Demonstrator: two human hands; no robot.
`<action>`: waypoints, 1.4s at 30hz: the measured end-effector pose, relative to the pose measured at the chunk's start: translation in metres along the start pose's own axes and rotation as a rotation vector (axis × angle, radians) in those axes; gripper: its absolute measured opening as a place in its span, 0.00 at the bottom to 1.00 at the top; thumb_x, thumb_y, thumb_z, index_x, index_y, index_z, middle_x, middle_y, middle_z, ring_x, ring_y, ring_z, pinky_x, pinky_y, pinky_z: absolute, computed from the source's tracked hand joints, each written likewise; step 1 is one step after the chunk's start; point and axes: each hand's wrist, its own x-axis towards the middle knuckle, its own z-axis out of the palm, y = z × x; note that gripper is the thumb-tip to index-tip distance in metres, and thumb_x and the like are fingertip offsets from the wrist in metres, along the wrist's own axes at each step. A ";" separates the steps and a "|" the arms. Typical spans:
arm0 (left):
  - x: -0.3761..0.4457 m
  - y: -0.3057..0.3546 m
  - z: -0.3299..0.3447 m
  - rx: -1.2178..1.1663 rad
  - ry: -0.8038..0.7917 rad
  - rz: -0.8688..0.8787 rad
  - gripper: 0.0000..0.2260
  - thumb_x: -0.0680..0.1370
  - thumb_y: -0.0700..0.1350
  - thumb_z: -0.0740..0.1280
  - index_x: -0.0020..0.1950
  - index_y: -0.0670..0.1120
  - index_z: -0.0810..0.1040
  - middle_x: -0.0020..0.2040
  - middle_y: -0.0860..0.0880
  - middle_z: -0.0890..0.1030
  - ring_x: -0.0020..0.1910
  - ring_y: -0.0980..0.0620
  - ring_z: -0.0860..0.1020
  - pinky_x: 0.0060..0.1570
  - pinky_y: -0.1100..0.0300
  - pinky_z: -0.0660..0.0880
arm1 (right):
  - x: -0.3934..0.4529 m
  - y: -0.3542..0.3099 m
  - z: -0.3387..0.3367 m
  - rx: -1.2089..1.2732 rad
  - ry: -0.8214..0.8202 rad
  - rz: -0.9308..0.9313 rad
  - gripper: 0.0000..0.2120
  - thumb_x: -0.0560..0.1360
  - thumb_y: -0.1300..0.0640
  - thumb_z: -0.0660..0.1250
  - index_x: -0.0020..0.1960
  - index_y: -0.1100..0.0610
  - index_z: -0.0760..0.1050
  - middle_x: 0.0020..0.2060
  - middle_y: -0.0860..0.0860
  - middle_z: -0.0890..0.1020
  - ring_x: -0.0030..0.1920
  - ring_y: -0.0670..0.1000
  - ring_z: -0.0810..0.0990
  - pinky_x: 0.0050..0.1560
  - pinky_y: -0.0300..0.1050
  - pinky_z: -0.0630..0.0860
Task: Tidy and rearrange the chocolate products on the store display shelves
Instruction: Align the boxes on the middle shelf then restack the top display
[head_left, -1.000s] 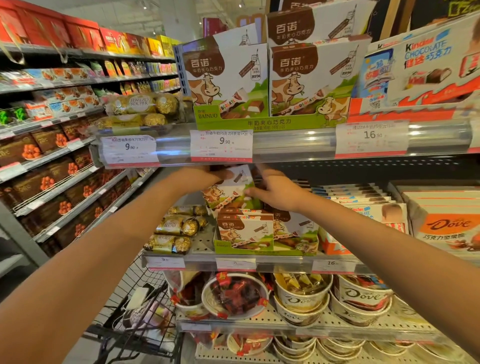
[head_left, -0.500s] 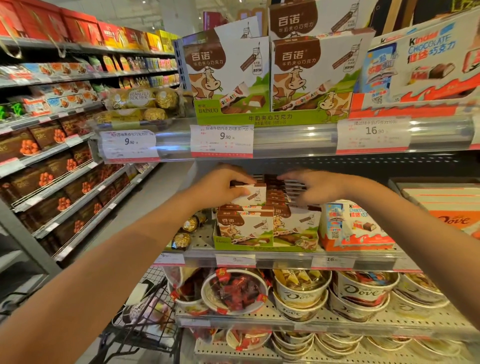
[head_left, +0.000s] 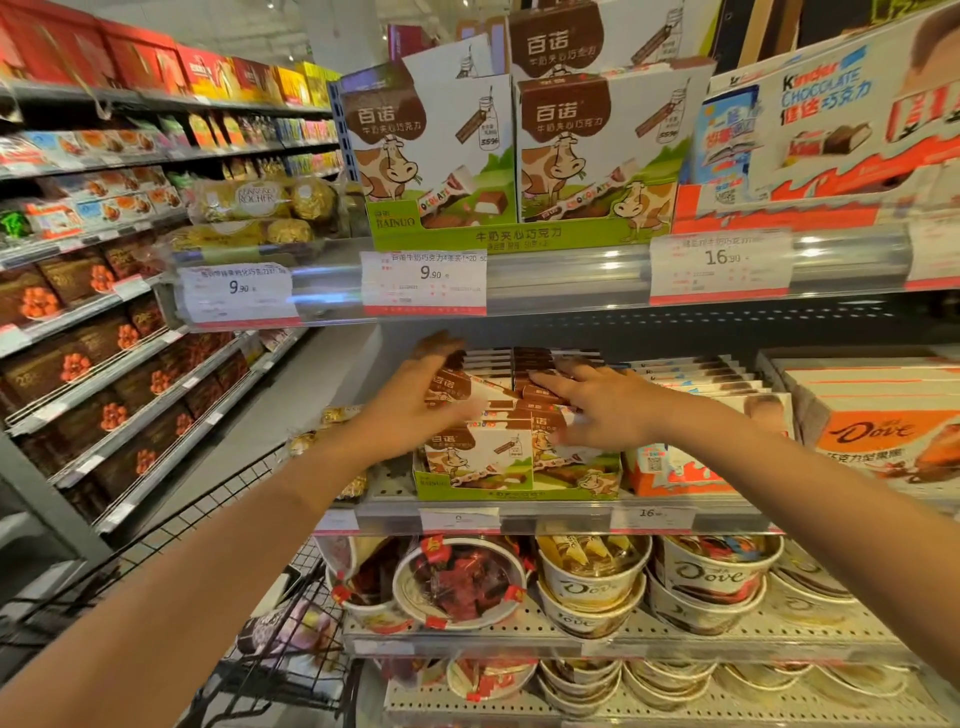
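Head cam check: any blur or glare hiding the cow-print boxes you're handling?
Head view: left hand is motion-smeared over the cow-print boxes; right hand sharper; glare streaks the clear price rail; wide-angle bends the shelf edges.

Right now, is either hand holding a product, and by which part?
The left hand grips a Bainuo milk chocolate box by its left end. The right hand lies flat on the stacked boxes, holding nothing.

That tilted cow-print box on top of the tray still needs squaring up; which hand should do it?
Left, probably. The left hand already holds the tilted cow-print box at its left end, above the green tray. The right hand lies flat on the right-hand stack, steadying it.
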 end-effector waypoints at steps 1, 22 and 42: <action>-0.001 -0.003 0.000 -0.163 0.060 -0.047 0.27 0.72 0.62 0.66 0.67 0.51 0.68 0.62 0.50 0.75 0.61 0.52 0.75 0.59 0.58 0.74 | 0.003 0.000 -0.003 0.034 -0.003 -0.007 0.34 0.77 0.41 0.58 0.76 0.45 0.45 0.77 0.52 0.48 0.75 0.57 0.52 0.73 0.58 0.55; -0.005 0.016 0.005 0.651 -0.237 0.017 0.52 0.61 0.74 0.65 0.76 0.59 0.43 0.77 0.51 0.48 0.75 0.47 0.50 0.73 0.46 0.51 | -0.003 -0.003 0.004 -0.034 0.032 0.073 0.52 0.67 0.36 0.69 0.77 0.51 0.41 0.77 0.51 0.47 0.76 0.56 0.49 0.73 0.58 0.51; -0.003 0.012 0.004 0.708 -0.413 0.100 0.30 0.76 0.64 0.58 0.69 0.70 0.40 0.77 0.53 0.41 0.76 0.48 0.42 0.72 0.39 0.46 | -0.011 -0.004 0.013 -0.123 0.143 -0.143 0.31 0.79 0.47 0.57 0.76 0.44 0.44 0.77 0.46 0.48 0.76 0.52 0.49 0.73 0.62 0.50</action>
